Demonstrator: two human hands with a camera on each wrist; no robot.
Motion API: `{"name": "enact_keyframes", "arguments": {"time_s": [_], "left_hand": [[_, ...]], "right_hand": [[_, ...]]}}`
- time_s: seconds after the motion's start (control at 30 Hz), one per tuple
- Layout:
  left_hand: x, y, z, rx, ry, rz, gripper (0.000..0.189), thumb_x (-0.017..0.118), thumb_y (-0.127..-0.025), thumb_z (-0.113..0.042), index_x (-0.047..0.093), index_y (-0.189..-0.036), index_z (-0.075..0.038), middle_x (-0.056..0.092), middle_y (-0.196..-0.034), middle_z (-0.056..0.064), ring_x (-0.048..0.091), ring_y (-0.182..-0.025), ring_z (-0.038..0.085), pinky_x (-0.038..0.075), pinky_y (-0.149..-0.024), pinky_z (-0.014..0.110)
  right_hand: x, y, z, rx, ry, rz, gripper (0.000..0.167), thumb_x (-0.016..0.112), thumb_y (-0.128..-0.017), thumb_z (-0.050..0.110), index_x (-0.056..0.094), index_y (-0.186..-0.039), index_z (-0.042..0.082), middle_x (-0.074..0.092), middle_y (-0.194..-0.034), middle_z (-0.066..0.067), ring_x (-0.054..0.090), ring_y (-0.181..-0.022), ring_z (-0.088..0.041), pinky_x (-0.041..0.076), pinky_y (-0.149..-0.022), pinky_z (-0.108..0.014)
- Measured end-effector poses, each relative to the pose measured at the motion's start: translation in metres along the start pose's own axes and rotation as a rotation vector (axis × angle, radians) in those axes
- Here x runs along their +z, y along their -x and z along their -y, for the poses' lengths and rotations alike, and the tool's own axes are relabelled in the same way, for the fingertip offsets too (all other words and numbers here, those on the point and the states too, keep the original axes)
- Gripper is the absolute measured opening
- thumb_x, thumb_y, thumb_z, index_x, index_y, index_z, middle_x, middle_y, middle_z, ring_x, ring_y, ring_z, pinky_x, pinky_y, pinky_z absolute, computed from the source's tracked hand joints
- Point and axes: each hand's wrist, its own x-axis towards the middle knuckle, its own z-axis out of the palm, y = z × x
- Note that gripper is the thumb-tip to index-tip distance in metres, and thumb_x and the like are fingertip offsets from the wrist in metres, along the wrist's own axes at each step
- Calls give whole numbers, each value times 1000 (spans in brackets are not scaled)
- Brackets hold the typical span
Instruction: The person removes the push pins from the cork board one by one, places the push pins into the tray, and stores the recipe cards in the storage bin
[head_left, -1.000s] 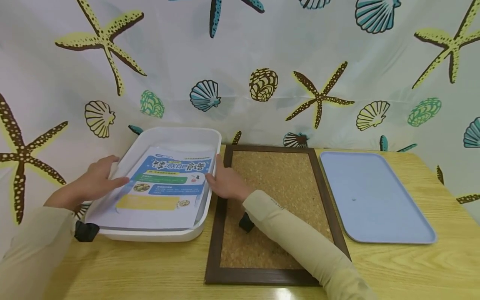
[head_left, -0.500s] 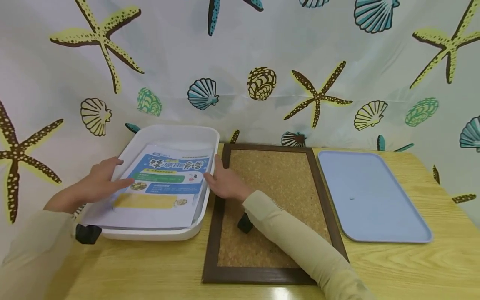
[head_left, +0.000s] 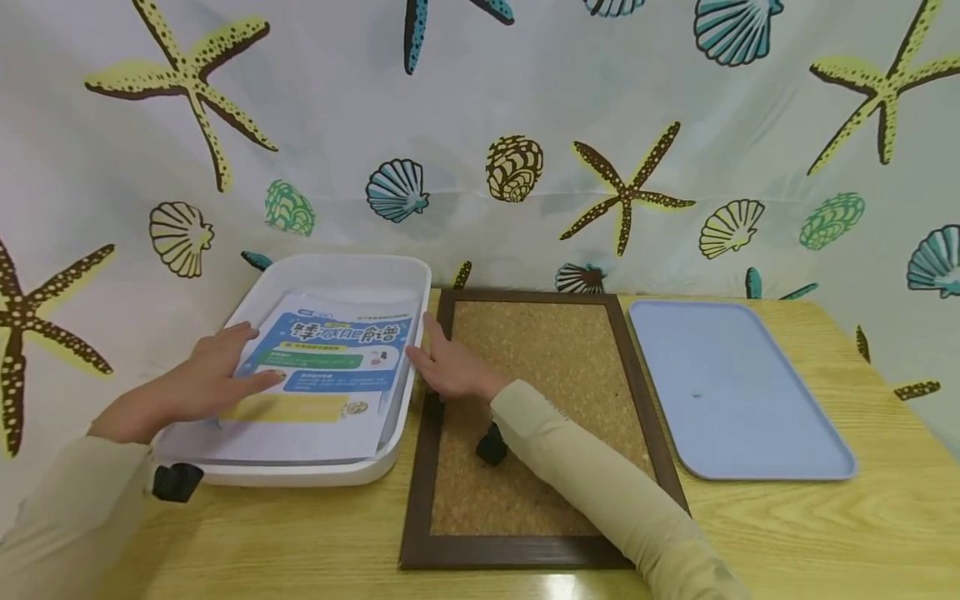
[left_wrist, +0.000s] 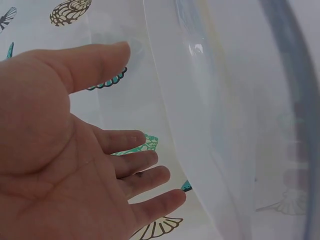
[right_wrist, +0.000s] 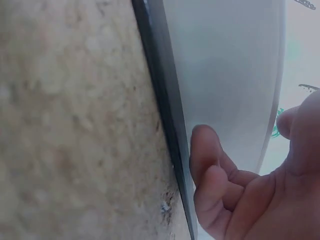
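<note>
In the head view a white plastic basin (head_left: 352, 272) holds printed sheets of paper (head_left: 341, 354), the top one blue, green and yellow with large Chinese lettering. My left hand (head_left: 213, 375) reaches over the basin's left side, thumb overlapping the sheets. The left wrist view shows its fingers (left_wrist: 157, 205) spread and relaxed beside the basin's pale wall (left_wrist: 200, 125), with nothing held. On the opposite side, my right hand (head_left: 453, 367) lies against the basin's right wall, thumb at the rim. Its loosely bent fingers (right_wrist: 205, 150) appear beside the outer wall (right_wrist: 225, 75) in the right wrist view.
A cork board (head_left: 540, 358) with a dark brown frame lies right of the basin, under my right forearm. Farther right is a light blue tray (head_left: 738, 392). All stand on a wooden table (head_left: 292, 533), with a curtain (head_left: 465, 100) of shells and starfish behind.
My left hand has drifted right, its thumb farther over the sheets. The right hand stays at the basin's right wall. The head view has shifted slightly.
</note>
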Motion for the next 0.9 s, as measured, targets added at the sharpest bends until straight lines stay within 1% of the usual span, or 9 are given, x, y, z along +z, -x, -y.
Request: {"name": "enact_keyframes", "arguments": {"time_s": [0.23, 0.37, 0.47, 0.53, 0.67, 0.7, 0.77, 0.83, 0.9], "left_hand": [[9, -4, -3, 19, -4, 12, 88, 59, -94, -34, 11, -142, 23, 8, -147, 45, 10, -133, 62, 18, -104, 73], [14, -4, -10, 83, -7, -1, 89, 59, -95, -32, 9, -142, 24, 8, -147, 47, 10, -134, 63, 17, -105, 72], [16, -3, -18, 114, -10, 1, 88, 60, -94, -31, 10, -142, 24, 8, -147, 46, 11, -134, 63, 17, -105, 72], [17, -3, -25, 113, -17, 8, 89, 61, -94, -32, 11, -142, 23, 8, -148, 45, 11, -135, 61, 17, -106, 71], [20, -5, -35, 119, -22, 17, 90, 60, -94, -34, 10, -145, 20, 6, -151, 42, 9, -137, 59, 16, -107, 70], [21, -6, -37, 119, -15, 23, 90, 60, -94, -34, 8, -146, 19, 5, -151, 41, 7, -138, 58, 15, -107, 70], [23, -8, -40, 130, 2, 28, 91, 59, -95, -34, 5, -146, 18, 1, -152, 41, 4, -139, 57, 13, -108, 69], [27, -10, -41, 139, 10, 30, 91, 58, -96, -34, 2, -146, 18, -1, -151, 41, 1, -140, 57, 11, -109, 69], [32, -11, -44, 140, 16, 26, 92, 58, -95, -35, 2, -147, 17, -2, -152, 41, 1, -140, 56, 10, -110, 68]], "right_hand": [[-5, 4, -11, -20, -45, 30, 71, 34, -105, 37, -7, -155, 10, 66, -82, -16, 61, -54, -21, 51, -58, -28], [-11, 9, -15, 3, -21, 35, 71, 34, -105, 39, -5, -155, 6, 68, -81, -13, 65, -61, -20, 52, -81, -32], [-15, 15, -18, -30, 16, 29, 70, 33, -105, 37, -2, -154, 0, 67, -75, -11, 65, -62, -18, 45, -99, -36], [-18, 17, -23, -63, -13, 25, 68, 34, -106, 33, 1, -153, -2, 64, -70, -9, 61, -58, -17, 48, -95, -38], [-22, 25, -30, -98, -40, 6, 61, 32, -106, 28, 6, -153, -2, 56, -66, -7, 49, -54, -13, 45, -94, -34], [-24, 28, -32, -99, -37, -5, 59, 32, -106, 27, 9, -153, -1, 58, -71, -6, 49, -57, -13, 46, -89, -35], [-26, 32, -34, -107, 9, -27, 55, 32, -106, 26, 17, -151, -3, 62, -84, -10, 54, -68, -14, 45, -94, -36], [-28, 36, -37, -112, 53, -43, 53, 32, -106, 26, 24, -148, -5, 63, -106, -14, 60, -89, -18, 47, -94, -40], [-30, 40, -40, -112, 76, -47, 51, 33, -106, 25, 28, -147, -5, 55, -128, -18, 56, -113, -25, 45, -100, -43]]}}
